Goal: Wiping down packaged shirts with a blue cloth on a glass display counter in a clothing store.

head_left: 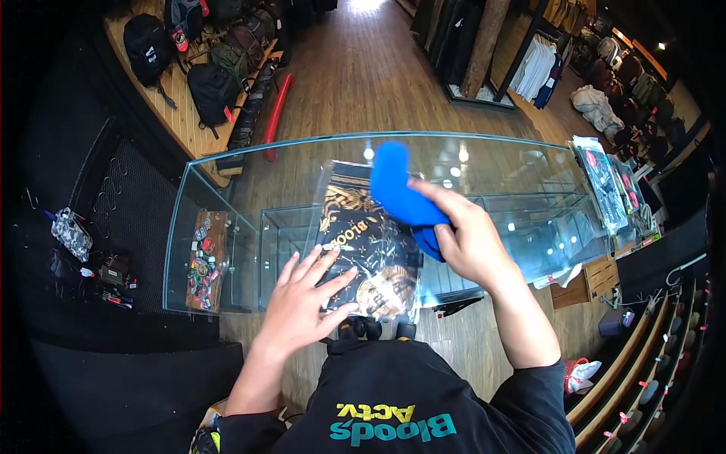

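A black and gold patterned item in a clear plastic bag [355, 200] lies on the glass counter in front of me. My left hand [308, 299] rests on its lower left part, fingers spread. My right hand [467, 236] grips a bright blue cloth [404, 195], folded over on itself, whose far end is slightly blurred. The cloth is over the upper right side of the bag; I cannot tell if the two touch. Light glints off the plastic near my left fingers.
The glass display counter [522, 144] has small goods on a wooden board [203, 284] inside its left end. Packaged goods in clear plastic [601, 181] stand at its right end. Backpacks [215, 94] hang far left, and a red tube [278, 117] lies beyond the counter.
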{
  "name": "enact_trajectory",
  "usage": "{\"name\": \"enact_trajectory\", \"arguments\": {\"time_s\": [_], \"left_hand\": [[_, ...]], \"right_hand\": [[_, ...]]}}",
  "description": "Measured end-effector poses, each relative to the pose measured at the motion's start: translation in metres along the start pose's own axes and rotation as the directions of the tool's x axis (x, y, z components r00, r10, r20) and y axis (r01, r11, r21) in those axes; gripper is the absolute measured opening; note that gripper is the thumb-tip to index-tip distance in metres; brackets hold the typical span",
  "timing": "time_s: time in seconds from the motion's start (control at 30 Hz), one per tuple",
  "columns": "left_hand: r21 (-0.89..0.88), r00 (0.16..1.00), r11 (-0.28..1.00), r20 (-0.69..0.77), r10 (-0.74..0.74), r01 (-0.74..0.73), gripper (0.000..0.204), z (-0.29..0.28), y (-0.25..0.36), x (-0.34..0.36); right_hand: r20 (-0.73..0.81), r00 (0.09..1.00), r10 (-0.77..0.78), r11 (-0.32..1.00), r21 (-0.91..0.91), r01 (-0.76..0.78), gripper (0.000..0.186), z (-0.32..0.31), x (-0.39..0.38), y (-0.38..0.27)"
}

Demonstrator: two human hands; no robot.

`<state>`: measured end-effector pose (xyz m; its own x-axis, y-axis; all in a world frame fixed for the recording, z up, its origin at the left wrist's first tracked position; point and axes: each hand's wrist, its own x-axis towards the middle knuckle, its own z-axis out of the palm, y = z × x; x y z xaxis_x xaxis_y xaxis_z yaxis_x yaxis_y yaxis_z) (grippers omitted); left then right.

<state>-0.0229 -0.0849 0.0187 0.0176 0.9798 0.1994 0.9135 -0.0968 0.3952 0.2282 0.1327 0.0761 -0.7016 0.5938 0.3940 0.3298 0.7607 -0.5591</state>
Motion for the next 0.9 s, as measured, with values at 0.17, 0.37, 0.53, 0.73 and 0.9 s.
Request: {"name": "enact_trajectory", "arguments": {"time_s": [0.17,0.37,0.53,0.73,0.9], "left_hand": [[0.107,0.986,0.983,-0.097,-0.136,0.146,0.075,0.013,0.057,0.015],[-0.071,0.971,0.997,-0.239,-0.009,-0.008,0.049,-0.002,0.03,0.019],[0.119,0.989,0.981,-0.028,-0.149,0.151,0.069,0.011,-0.004,-0.012],[0.087,0.985,0.982,0.011,-0.17,0.169,0.064,0.0,-0.014,-0.014],[0.074,0.987,0.985,-0.047,-0.156,0.159,0.062,0.005,-0.015,-0.014]], "right_hand": [[-0.071,0.997,0.041,0.999,0.008,-0.041,0.054,-0.002,0.006,0.0],[-0.115,0.987,-0.114,0.993,0.008,0.116,0.055,0.01,0.01,-0.017],[0.415,0.86,-0.297,0.95,0.036,0.31,0.064,0.056,-0.035,-0.038],[0.601,0.754,-0.266,0.964,0.178,0.199,0.063,0.042,-0.038,0.002],[0.379,0.924,0.049,0.999,-0.016,-0.047,0.061,0.019,-0.011,0.08]]}}
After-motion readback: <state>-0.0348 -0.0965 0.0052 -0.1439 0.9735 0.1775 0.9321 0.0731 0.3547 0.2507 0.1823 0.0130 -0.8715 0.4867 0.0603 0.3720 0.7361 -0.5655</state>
